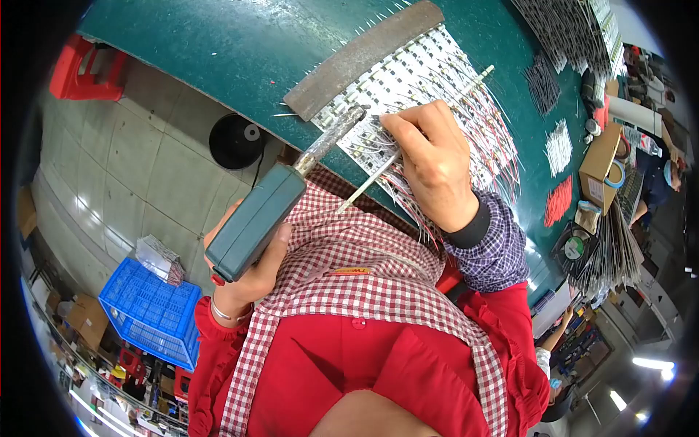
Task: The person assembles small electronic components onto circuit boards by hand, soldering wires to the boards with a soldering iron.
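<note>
Head view: soldering wired strips at table edge.
Left hand (251,273), fingers wrapped round green soldering gun (255,218), tip aimed at white strips (429,73) at 12 o'clock; right hand (433,164) fingers pinch thin rod (378,175), steadying wires. Metal bar (364,54) weighs strips flat on green table (240,44).

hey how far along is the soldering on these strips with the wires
Done: many strips under the metal bar already carry red and white wires. In hand: left hand holds the soldering iron at the near edge, right hand feeds a thin rod. How many joints are left cannot be told.
</note>
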A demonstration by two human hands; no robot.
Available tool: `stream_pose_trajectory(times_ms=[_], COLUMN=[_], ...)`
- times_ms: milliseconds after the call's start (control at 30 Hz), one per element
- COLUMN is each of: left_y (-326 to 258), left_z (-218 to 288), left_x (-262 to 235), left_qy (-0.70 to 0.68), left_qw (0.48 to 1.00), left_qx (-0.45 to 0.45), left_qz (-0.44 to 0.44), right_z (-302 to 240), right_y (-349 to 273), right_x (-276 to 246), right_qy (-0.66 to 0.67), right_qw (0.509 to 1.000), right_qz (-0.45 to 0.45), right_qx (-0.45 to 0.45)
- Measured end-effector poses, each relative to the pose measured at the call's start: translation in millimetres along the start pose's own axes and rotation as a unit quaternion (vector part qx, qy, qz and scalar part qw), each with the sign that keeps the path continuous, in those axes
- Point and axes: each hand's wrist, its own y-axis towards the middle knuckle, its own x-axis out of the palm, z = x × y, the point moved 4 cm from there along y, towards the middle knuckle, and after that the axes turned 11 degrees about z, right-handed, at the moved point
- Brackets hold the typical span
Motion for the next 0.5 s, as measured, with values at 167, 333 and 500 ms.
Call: stream_pose_trajectory(times_ms=[167, 333, 500], left_y=[-1, -2, -8], left_z=[2, 1, -2], left_x=[4, 1, -2], left_qy=[0.003, 0.015, 0.01], left_qw=[1.0, 0.999, 1.0], left_qx=[0.03, 0.028, 0.003], left_qz=[-0.004, 0.007, 0.016], right_z=[2, 0, -8], right_y=[-1, 2, 3], right_x=[-2, -6, -12], right_qy=[-0.001, 0.0, 0.012], right_qw=[1.0, 0.998, 0.996], right_qz=[0.016, 0.054, 0.065], right_qx=[-0.007, -0.037, -0.054])
